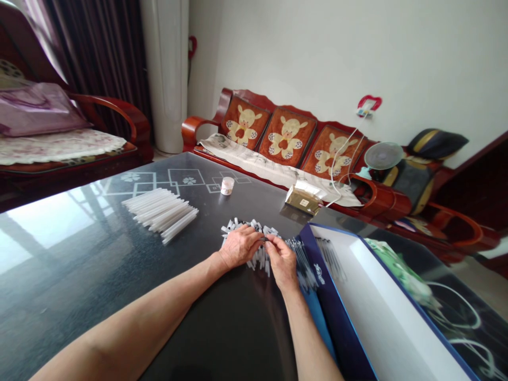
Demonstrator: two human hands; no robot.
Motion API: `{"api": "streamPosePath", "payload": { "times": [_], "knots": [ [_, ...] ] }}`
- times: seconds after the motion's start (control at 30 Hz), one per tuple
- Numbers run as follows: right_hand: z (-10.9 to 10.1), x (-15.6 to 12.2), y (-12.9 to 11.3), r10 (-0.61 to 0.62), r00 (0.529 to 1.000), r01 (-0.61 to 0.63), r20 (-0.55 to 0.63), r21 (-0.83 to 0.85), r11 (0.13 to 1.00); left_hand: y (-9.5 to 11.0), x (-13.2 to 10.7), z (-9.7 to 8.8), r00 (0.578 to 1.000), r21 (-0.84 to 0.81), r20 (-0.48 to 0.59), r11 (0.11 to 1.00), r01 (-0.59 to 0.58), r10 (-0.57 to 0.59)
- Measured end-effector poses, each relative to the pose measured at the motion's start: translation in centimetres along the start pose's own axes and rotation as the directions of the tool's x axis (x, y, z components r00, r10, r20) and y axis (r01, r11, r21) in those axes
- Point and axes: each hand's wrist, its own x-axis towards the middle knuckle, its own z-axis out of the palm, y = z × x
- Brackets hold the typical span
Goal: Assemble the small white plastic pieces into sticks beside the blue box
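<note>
A white cardboard box with dark blue edges (341, 312) stands open at the right of the black glass surface (222, 333), with thin dark strips (304, 262) bunched against its left wall. Our left hand (240, 246) lies spread over a heap of small white plastic pieces (257, 258), pressing on it. Our right hand (281, 262) pinches its fingers together at the heap's right side, though what they grip is too small to tell. Translucent plastic tubes (159, 214) lie well apart to the left, and the surface runs on nearer us.
</note>
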Motion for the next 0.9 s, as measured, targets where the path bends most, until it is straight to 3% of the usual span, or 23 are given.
{"api": "streamPosePath", "payload": {
  "times": [0.17, 0.37, 0.6, 0.9],
  "knots": [
    [-0.3, 0.0, 0.0, 0.068, 0.998, -0.069, 0.016, 0.056, 0.996, 0.2, 0.1, -0.4, 0.999, -0.019, 0.004, 0.999, -0.036, 0.036],
    [-0.6, -0.4, -1.4, -0.071, 0.997, 0.060, -0.026, -0.316, 0.947, 0.4, 0.1, -0.3, 0.997, -0.018, 0.019, 0.997, -0.075, 0.076],
    [-0.4, -0.7, -2.0, -0.148, 0.989, 0.149, 0.027, -0.296, 0.943, 0.3, 0.0, -0.2, 0.997, -0.003, 0.018, 0.997, -0.075, 0.075],
    [-0.5, -0.7, -2.0, -0.123, 0.992, 0.101, -0.029, -0.402, 0.910, 0.7, 0.0, -0.4, 0.994, -0.001, 0.032, 0.995, -0.103, 0.103]
  ]
}}
